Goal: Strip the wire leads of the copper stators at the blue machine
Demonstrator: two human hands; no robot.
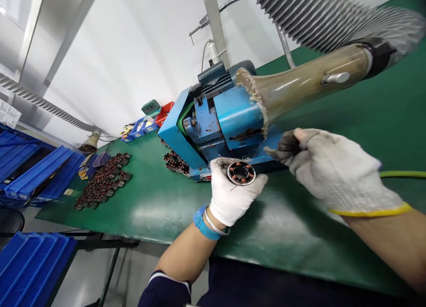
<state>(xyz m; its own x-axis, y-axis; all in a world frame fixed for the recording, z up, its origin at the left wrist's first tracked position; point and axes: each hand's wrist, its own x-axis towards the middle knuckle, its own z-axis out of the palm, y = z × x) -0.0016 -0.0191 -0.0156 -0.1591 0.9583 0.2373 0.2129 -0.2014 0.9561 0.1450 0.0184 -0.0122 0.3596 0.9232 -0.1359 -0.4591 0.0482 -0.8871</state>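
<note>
My left hand, in a white glove, is closed around a round motor stator with a pale metal rim and copper windings inside. The stator faces up toward me, and a thin wire end hangs at its lower edge. To its right is my right hand, in a white glove with a yellow cuff and dark, soiled fingertips. Its fingers are curled and pinched together; whatever lies in them is hidden. Just beyond both hands stands a blue machine with a motor on top.
A translucent duct runs from the machine into a grey corrugated hose. Many wound stators lie on the green table at left, with several more behind the machine. Blue bins stand at far left.
</note>
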